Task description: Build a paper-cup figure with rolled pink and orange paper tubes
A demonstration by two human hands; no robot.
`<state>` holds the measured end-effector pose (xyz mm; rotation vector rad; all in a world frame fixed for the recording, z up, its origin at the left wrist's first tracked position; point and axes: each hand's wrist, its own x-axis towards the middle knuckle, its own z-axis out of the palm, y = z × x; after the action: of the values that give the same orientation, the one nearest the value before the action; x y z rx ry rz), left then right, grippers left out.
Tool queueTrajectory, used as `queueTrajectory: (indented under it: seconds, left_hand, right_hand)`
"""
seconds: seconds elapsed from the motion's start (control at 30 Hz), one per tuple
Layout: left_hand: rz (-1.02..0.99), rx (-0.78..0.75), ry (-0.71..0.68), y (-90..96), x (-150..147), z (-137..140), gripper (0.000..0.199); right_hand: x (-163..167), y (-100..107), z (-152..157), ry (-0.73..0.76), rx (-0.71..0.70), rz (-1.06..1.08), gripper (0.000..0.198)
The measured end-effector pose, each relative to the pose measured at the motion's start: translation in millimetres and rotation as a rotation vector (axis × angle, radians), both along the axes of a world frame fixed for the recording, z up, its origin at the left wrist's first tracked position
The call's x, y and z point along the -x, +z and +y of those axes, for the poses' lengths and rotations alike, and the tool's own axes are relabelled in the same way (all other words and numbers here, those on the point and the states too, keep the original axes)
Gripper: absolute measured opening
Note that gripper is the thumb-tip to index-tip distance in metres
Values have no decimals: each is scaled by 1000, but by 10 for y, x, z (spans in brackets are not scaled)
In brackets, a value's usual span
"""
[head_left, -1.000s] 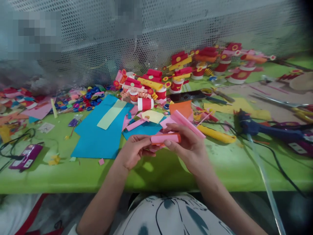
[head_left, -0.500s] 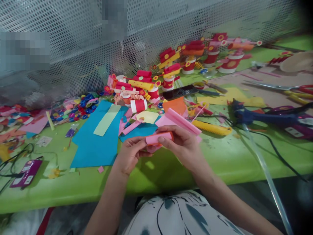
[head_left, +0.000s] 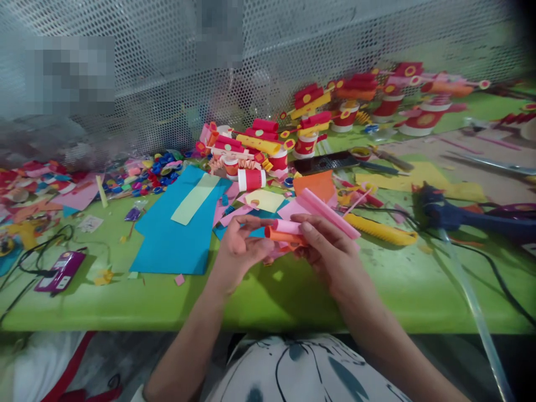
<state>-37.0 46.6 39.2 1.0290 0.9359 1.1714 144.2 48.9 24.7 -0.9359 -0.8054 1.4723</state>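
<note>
Pink-and-orange roll [head_left: 285, 232], up between the person's two hands, above the front part of the green tabletop [head_left: 146, 310]; a moment ago its pink face lay flat towards the person with the left fingers pinching the near end; now it is turned so that a pink tube shows above an orange one, their ends facing left. The right hand [head_left: 330, 245] has its grip on the right end, thumb on top and fingers beneath; the left hand [head_left: 238, 251] has loosened, forefinger and thumb parted about the left end, and I cannot tell whether either presses on it; to my eye the right hand now carries the piece, and the left end is laid bare, which suits looking it over or adjusting the hold.

The right fingers cover the far end of the roll, so how the two tubes join there is hidden; the scraps below and behind the hands are partly masked, though a pink folded strip [head_left: 329, 212] shows past the right knuckles; the blue glue gun [head_left: 448, 212] is blurred and runs off at the right edge, as does the pair of scissors [head_left: 498, 163]; behind the mesh screen [head_left: 159, 67], shapes stay too dim to name.
</note>
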Motion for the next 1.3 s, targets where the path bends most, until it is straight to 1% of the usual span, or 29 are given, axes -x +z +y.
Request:
queueTrajectory:
  seconds: [0.07, 0.1, 0.13, 0.27, 0.4, 0.47, 0.6, 0.67, 0.73, 0.8, 0.93, 1.03, 1.17, 1.3]
  left_hand:
    - [23, -23, -26, 1, -45, -23, 67]
    - [45, -46, -15, -3, -68, -34, 70]
    - [67, -72, 4, -9, -90, -43, 68]
    - [135, -144, 79, -37, -129, -52, 48]
    - [122, -180, 175, -49, -107, -25, 39]
    - [78, -162, 202, -58, -82, -2, 39]
    - [-32, -31, 180, -97, -24, 45, 47]
    - [-72, 12, 181, -116, 0, 59, 48]
    - [-89, 23, 188, -130, 15, 64, 47]
    - [-80, 10, 194, -136, 22, 64, 45]
    - [-13, -64, 217, -136, 11, 58, 43]
    - [39, -119, 237, -124, -10, 53, 41]
    - [89, -161, 270, -102, -36, 36, 41]
    - [162, -201, 284, -96, -54, 11, 42]
  right_hand:
    - [-2, -1, 4, 21, 2, 10, 18]
    - [-2, -1, 5, 33, 2, 6, 18]
    - [-3, 0, 4, 51, 2, -3, 20]
    - [-4, -5, -9, 120, 15, -32, 26]
    - [1, -36, -2, 131, 16, 38, 26]
    - [1, -60, 14, 129, 8, 92, 30]
    - [-12, -93, 35, 134, -7, 140, 38]
    - [-22, -99, 27, 140, -21, 139, 35]
    - [-27, -97, 10, 156, -40, 125, 28]
    - [-24, -86, -6, 167, -57, 95, 23]
    - [-3, -49, -19, 170, -84, 4, 29]
    - [6, -37, -15, 161, -101, -17, 29]
    - [8, -42, -8, 131, -90, -66, 32]
    - [5, -39, -8, 143, -72, -93, 37]
